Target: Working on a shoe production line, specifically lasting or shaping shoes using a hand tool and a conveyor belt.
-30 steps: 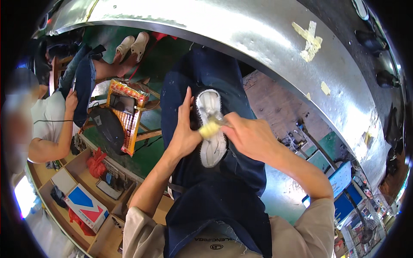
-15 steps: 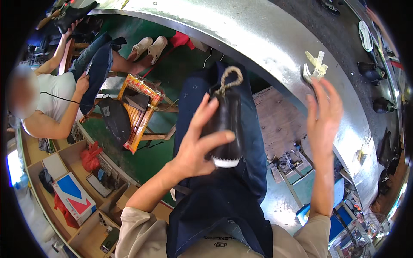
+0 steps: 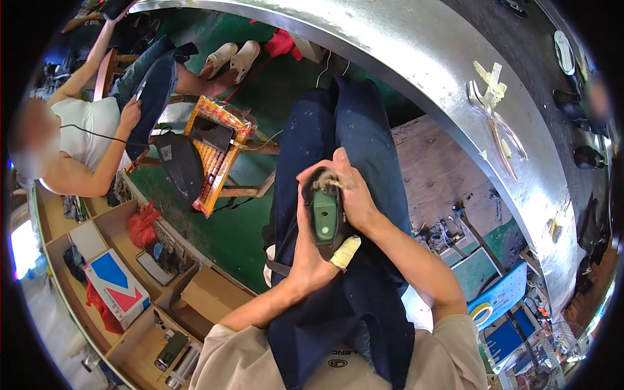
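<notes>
Here both hands grip one dark shoe [image 3: 325,214] over the person's lap, above the navy apron [image 3: 351,130]. The left hand [image 3: 312,260] closes around its lower part, a taped thumb [image 3: 344,252] pressed on the side. The right hand [image 3: 354,195] wraps the upper end by the tan laces [image 3: 325,182]. A curved metal tabletop [image 3: 416,58] arcs beyond the knees.

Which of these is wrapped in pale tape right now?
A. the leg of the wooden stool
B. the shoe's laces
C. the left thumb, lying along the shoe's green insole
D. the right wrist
C: the left hand grips the dark shoe from below, and its thumb, bound in pale yellowish tape, lies by the green insole, while the right hand holds the laced end.
</notes>
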The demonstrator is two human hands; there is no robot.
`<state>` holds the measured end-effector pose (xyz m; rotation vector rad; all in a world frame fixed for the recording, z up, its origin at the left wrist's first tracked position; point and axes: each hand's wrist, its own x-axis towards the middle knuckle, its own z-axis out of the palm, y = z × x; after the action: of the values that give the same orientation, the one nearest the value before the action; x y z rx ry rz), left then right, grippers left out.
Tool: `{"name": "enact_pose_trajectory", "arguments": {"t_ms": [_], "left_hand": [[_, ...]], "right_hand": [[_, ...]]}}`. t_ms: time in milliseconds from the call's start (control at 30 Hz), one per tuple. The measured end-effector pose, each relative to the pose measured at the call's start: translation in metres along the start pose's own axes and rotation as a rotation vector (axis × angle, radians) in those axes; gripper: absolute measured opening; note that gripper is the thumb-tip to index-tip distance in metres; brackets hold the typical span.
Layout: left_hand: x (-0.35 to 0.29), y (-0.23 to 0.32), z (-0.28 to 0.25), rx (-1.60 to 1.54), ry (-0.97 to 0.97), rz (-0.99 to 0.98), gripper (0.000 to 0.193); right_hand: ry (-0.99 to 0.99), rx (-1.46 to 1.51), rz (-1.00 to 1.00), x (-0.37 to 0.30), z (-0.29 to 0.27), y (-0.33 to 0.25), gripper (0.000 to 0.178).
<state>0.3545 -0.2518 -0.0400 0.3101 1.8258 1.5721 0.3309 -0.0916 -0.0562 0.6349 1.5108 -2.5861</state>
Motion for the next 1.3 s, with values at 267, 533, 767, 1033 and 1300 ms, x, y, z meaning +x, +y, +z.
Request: {"name": "enact_pose_trajectory", "arguments": {"t_ms": [267,533,767,1033,1300], "left_hand": [[-0.008,0.022,-0.033,-0.2,-0.16,0.039,0.113],[0.074,0.017,-0.015,-0.832,-0.036,-0.589,0.082],[0.114,0.042,-0.019,-0.915,-0.121,-0.631,0.087],[0.118,0.038,0.007,-0.903,0.093,-0.272,0.091],[0.114,0.05,-0.023,-0.358,-0.13,0.151,0.058]], "right_hand": [[0.04,0.024,-0.002,-0.004,-0.014,0.002,0.08],[-0.089,-0.035,-0.085,-0.007,-0.003,-0.045,0.068],[0.224,-0.284,-0.349,-0.033,-0.08,-0.032,0.047],[0.087,-0.313,-0.228,-0.06,-0.028,0.002,0.098],[0.319,0.118,-0.509,-0.063,-0.078,-0.107,0.05]]}}
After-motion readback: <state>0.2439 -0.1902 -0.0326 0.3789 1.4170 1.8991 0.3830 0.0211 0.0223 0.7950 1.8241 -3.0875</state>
